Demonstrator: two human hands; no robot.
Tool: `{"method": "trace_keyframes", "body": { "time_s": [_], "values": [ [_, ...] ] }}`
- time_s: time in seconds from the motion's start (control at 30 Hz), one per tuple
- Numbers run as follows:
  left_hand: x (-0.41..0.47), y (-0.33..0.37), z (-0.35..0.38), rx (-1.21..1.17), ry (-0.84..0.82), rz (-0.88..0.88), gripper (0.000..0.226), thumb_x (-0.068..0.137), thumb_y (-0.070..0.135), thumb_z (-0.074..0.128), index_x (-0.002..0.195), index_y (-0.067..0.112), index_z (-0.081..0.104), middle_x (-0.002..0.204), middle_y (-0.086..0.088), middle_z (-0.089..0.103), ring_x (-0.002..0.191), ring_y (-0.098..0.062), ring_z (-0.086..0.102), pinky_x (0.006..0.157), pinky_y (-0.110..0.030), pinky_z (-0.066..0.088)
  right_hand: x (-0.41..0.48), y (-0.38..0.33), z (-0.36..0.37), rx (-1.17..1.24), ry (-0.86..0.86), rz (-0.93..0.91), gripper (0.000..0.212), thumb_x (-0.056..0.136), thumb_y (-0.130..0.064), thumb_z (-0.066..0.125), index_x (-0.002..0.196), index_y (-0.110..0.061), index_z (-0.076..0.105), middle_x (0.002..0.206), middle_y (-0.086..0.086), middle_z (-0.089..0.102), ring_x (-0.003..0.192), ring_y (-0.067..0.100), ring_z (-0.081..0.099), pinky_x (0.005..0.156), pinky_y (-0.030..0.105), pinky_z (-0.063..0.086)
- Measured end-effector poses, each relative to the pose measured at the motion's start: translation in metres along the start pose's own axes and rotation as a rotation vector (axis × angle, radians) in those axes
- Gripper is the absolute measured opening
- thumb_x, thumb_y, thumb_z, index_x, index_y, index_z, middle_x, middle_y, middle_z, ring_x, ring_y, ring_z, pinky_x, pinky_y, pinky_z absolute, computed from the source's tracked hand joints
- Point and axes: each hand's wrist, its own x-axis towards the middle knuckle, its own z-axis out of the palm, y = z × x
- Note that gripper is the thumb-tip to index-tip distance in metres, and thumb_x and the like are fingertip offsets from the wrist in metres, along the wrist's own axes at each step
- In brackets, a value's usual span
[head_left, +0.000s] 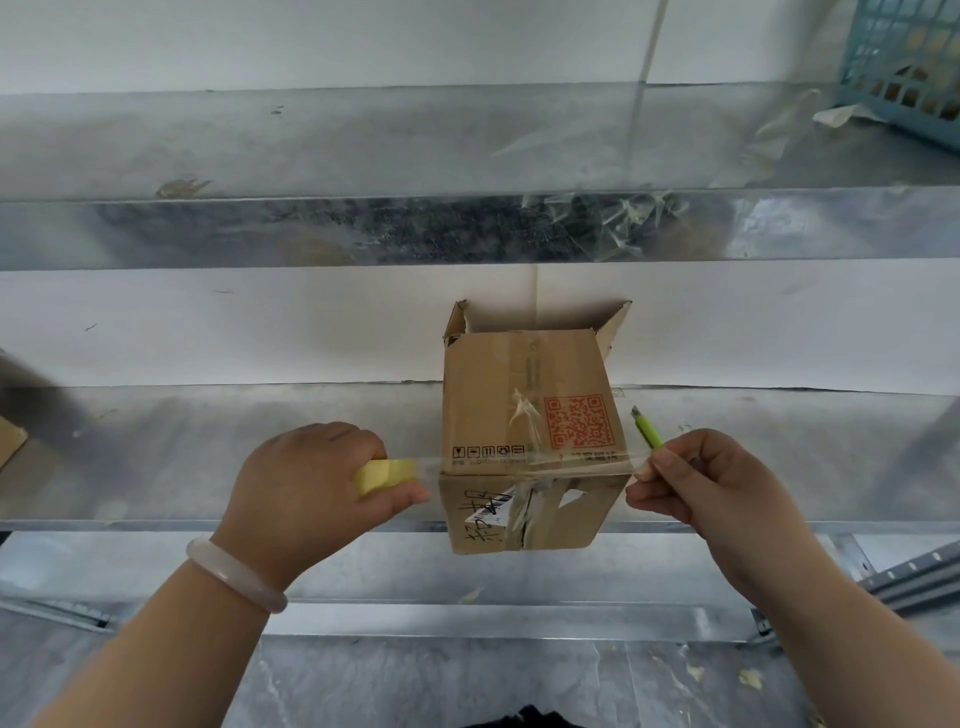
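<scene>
Head view: tape (530, 461) is pulled taut over the shelf's (208, 457) cardboard box (524, 400) for sealing; its roll (387, 474) is gripped left of the box by left-hand fingers (363, 441), its end and a knife (648, 430) pinched right by right-hand fingers (675, 462).

L hand (311, 478) sat just left of the box (524, 415), back up, fingers curled round a tape roll (387, 474); pale bangle (236, 574) on that wrist. R hand (711, 483) sat just right of the box, thumb & forefinger pinching the tape end (623, 460), other fingers curled round a green cutter (647, 430). Both forearms bare, reaching fwd from below the box.
</scene>
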Motion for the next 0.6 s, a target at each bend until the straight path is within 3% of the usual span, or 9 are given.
{"method": "trace_keyframes", "body": {
  "time_s": [0.33, 0.6],
  "values": [
    [0.005, -0.001, 0.012, -0.048, -0.019, -0.027, 0.06, 0.073, 0.085, 0.031, 0.065, 0.032, 0.057, 0.056, 0.016, 0.049, 0.05, -0.003, 0.047, 0.046, -0.018, 0.036, 0.011, 0.007, -0.001, 0.106, -0.023, 0.078, 0.011, 0.093, -0.001, 0.056, 0.085, 0.005, 0.06, 0.071, 0.015, 0.07, 0.065, 0.024, 0.069, 0.064, 0.03, 0.061],
    [0.011, -0.003, 0.024, -0.058, -0.057, -0.034, 0.072, 0.071, 0.09, 0.019, 0.067, 0.03, 0.059, 0.059, 0.015, 0.052, 0.054, -0.003, 0.049, 0.048, -0.022, 0.041, 0.027, 0.026, 0.006, 0.425, -0.104, 0.292, 0.015, 0.067, -0.014, 0.071, 0.069, -0.004, 0.06, 0.064, 0.009, 0.063, 0.058, 0.014, 0.063, 0.057, 0.024, 0.057]
  ]
}}
